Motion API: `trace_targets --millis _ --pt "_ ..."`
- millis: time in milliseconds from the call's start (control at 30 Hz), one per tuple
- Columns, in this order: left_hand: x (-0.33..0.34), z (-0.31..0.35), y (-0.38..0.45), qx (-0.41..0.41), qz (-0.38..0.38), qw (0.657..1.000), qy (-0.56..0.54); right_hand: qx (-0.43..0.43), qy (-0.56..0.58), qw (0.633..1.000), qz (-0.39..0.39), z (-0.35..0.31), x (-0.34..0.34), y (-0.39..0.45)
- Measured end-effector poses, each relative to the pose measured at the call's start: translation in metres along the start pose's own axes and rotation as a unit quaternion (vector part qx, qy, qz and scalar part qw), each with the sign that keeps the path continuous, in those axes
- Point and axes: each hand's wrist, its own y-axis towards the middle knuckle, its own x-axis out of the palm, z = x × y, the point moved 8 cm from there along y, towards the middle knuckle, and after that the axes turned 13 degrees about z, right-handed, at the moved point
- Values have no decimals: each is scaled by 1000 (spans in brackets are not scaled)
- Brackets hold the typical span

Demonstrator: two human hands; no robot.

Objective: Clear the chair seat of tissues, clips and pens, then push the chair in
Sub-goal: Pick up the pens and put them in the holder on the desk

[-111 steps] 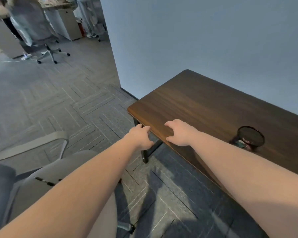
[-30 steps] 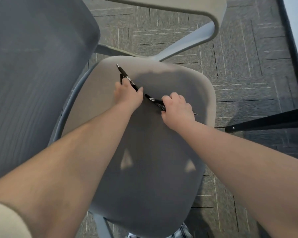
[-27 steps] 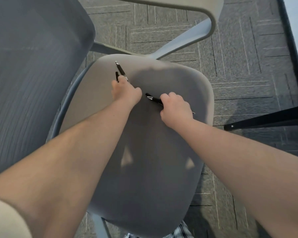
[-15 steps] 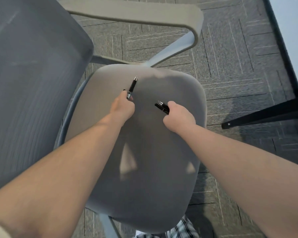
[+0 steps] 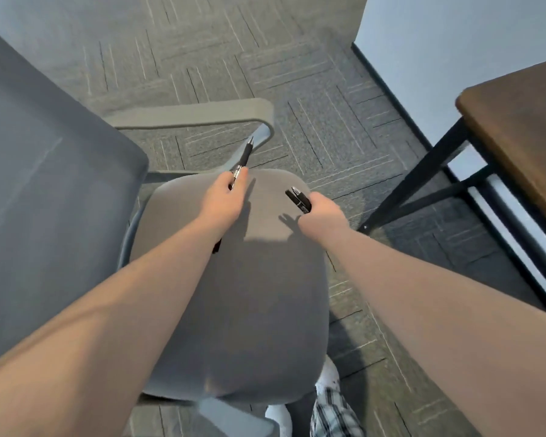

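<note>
The grey chair seat (image 5: 249, 304) lies below me, its dark mesh back (image 5: 44, 184) at the left. Above the seat's far end, my left hand (image 5: 226, 197) is shut on a black pen (image 5: 245, 156) whose tip points up and away; a dark end shows under my wrist. My right hand (image 5: 323, 214) is shut on another black pen (image 5: 298, 200), its end sticking out to the upper left. I see no tissues or clips on the visible part of the seat.
A grey armrest (image 5: 196, 115) runs beyond the seat. The brown wooden desk (image 5: 524, 127) with black metal legs (image 5: 423, 171) stands at the right against a pale wall. Grey carpet tiles cover the floor. My shoes and plaid trousers show below the seat.
Both hands closed on the pens lying on the seat and lifted them off it. My view has tilted up, bringing the desk into sight at the right.
</note>
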Motion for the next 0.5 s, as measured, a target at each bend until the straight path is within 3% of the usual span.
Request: trace_targets --millis 233,400,500 --pt "11 79 -37 69 -55 996 -20 23 18 996 87 19 -85 -45" --pt "45 134 -84 122 -143 982 21 48 41 990 123 56 -143 -79" --pt "69 168 -121 135 -200 970 -19 73 68 984 150 83 -179 -97"
